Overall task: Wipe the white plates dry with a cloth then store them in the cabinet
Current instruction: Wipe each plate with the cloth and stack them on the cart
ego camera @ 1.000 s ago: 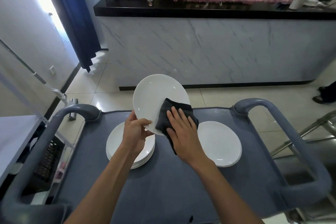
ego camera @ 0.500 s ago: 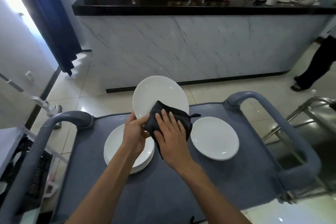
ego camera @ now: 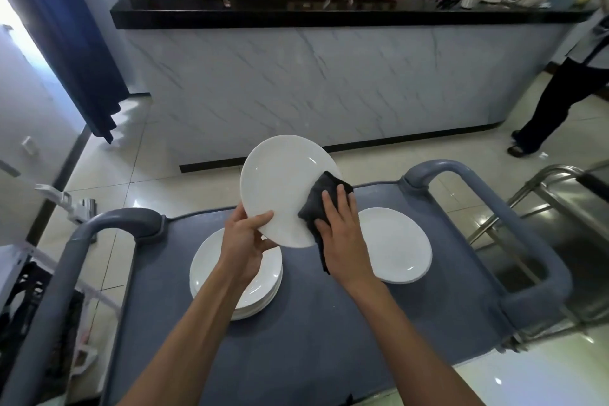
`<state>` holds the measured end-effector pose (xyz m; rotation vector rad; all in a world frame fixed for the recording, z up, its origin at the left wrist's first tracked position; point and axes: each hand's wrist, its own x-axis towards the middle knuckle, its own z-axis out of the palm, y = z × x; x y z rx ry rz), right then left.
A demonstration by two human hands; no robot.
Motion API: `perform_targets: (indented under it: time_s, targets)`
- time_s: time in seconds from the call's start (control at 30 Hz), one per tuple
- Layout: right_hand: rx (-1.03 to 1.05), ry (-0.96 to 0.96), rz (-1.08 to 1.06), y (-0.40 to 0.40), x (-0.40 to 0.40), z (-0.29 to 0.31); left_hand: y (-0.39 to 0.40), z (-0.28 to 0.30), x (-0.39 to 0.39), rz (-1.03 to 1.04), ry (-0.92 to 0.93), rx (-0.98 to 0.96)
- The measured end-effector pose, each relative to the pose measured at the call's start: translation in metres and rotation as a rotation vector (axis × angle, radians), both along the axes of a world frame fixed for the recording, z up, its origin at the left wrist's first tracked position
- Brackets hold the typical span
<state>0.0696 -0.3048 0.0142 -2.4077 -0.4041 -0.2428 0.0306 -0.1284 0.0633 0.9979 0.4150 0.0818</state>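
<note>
The left hand (ego camera: 245, 237) grips the lower left rim of a white plate (ego camera: 283, 188), thumb curled over the face and fingers behind, so the plate stands tilted up off the cart with its face open to the wiping side. The right hand (ego camera: 341, 227) presses a dark folded cloth (ego camera: 321, 201) against the plate's lower right rim with fingers nearly straight, which spreads the pressure across the cloth; a tail of the cloth hangs below the palm. Held in the air like this, the plate can be turned in the grip so every part of the face and rim comes under the cloth. Directly beneath the left hand, toward the cart's left side, sits a stack of white plates (ego camera: 224, 277), probably those waiting to be dried. A single white plate (ego camera: 395, 244) lies flat toward the right side, apart from the stack, likely set aside as already dried. Both rest on the grey cart top (ego camera: 313, 339), between its two curved grey handles (ego camera: 487, 204). Beyond the far edge stands a marble-fronted bar (ego camera: 329, 82) with a black top. No cabinet is identifiable, so storing appears some way off.
</note>
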Motion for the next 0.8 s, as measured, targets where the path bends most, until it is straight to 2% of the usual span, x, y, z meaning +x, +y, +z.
perform_targets:
  time_s: [0.53,0.8]
  targets:
    - [0.29,0.025,-0.149,-0.01,0.014,0.023,0.02,-0.014,-0.006,-0.167,-0.034,0.086]
    - [0.377,0.036,-0.137,-0.021,0.024,0.031,0.031,-0.012,-0.005,-0.249,-0.046,0.268]
